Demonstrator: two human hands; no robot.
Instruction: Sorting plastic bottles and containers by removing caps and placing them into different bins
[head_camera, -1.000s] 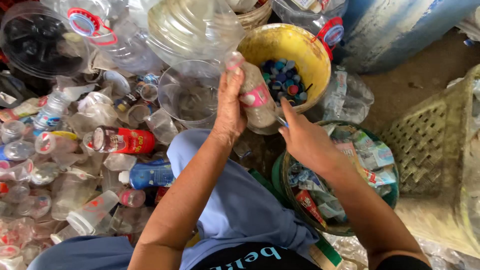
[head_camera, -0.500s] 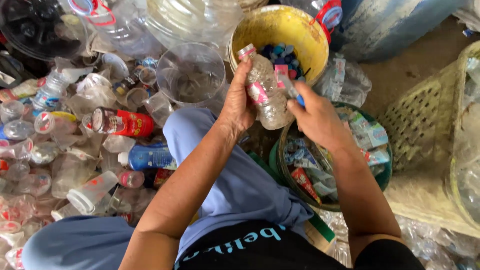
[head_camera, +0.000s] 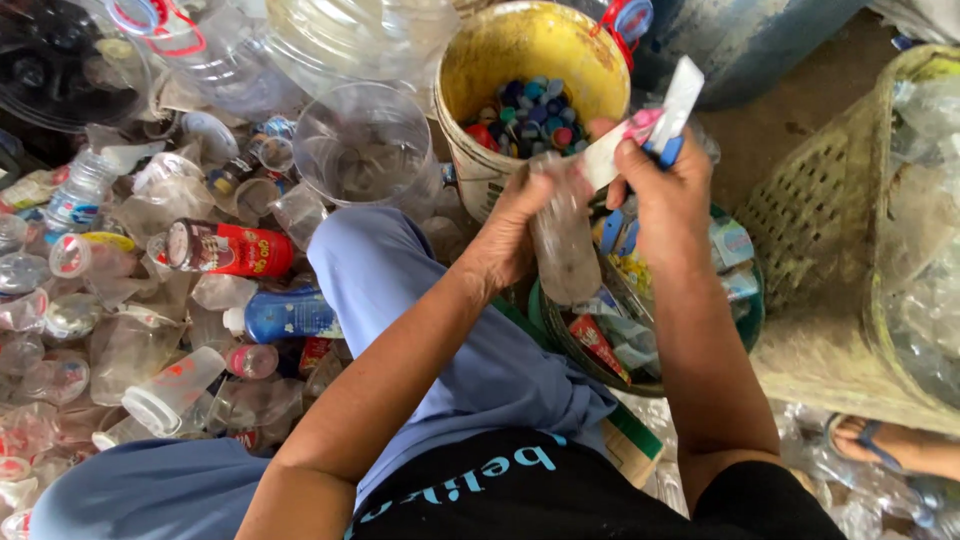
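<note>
Bottles (head_camera: 150, 300) litter the ground; caps (head_camera: 530, 112) fill a yellow bucket (head_camera: 470, 80). Left hand (head_camera: 520, 225) grips a clear bottle (head_camera: 565, 250); right hand (head_camera: 670, 185) pinches its label (head_camera: 650, 120) above a green basin (head_camera: 750, 320) of labels.

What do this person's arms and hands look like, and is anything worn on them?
Both forearms are bare from the elbow down: no sleeves show, and no gloves, watch, bracelets or rings are visible on the left hand or right hand. The arms are lean. Clothing only appears near the body: a black top with pale lettering and light blue trousers.

bottle (head_camera: 563, 250): clear plastic, glossy | bucket (head_camera: 470, 75): yellow plastic (scuffed, matt)
</note>
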